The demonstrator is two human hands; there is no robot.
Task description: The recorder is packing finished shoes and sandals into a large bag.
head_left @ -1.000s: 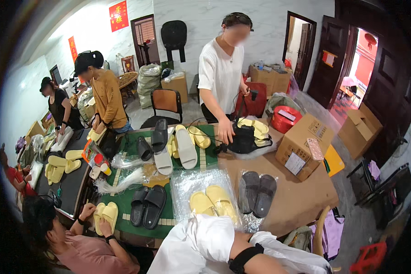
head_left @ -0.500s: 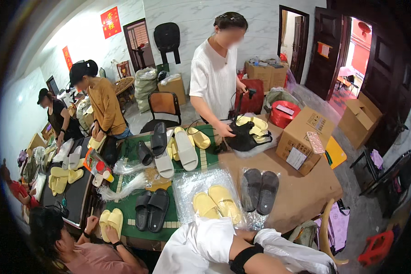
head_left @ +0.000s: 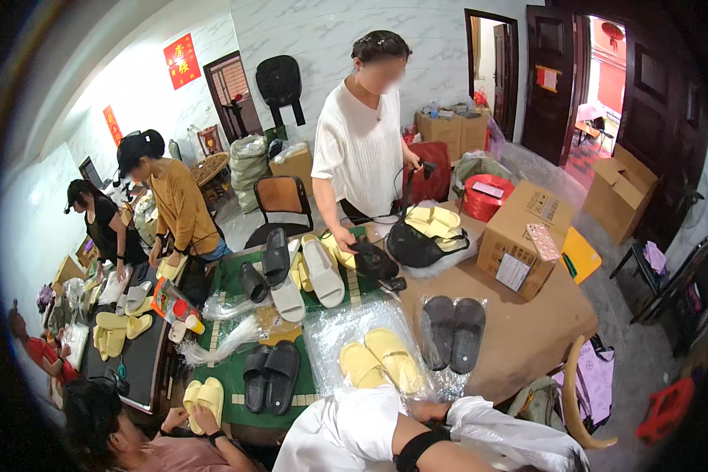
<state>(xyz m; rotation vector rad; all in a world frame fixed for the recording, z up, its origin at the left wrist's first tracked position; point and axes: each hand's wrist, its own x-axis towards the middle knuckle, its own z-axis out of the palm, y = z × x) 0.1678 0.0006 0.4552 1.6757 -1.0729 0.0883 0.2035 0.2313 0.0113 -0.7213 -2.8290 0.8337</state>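
Note:
Both my arms come in at the lower edge in white sleeves, with black bands near the wrists. My right hand is partly visible near the lower edge of a clear plastic bag; its fingers are hidden behind the left sleeve. My left hand runs toward the lower edge past its band, fingers out of sight. Just beyond lies a pair of yellow slippers on the clear bubble bag. To their right, dark grey slippers lie in a clear bag. Black slippers stand to the left on a green mat.
Across the table a person in white handles a black cap beside a black bag. A cardboard box stands at the right. At lower left, another person's hands hold yellow slippers. Grey slippers lie mid-table.
The view has shifted slightly. The person across has moved a hand to the left, away from the black bag, and now has the black cap. My arms look nearly unchanged.

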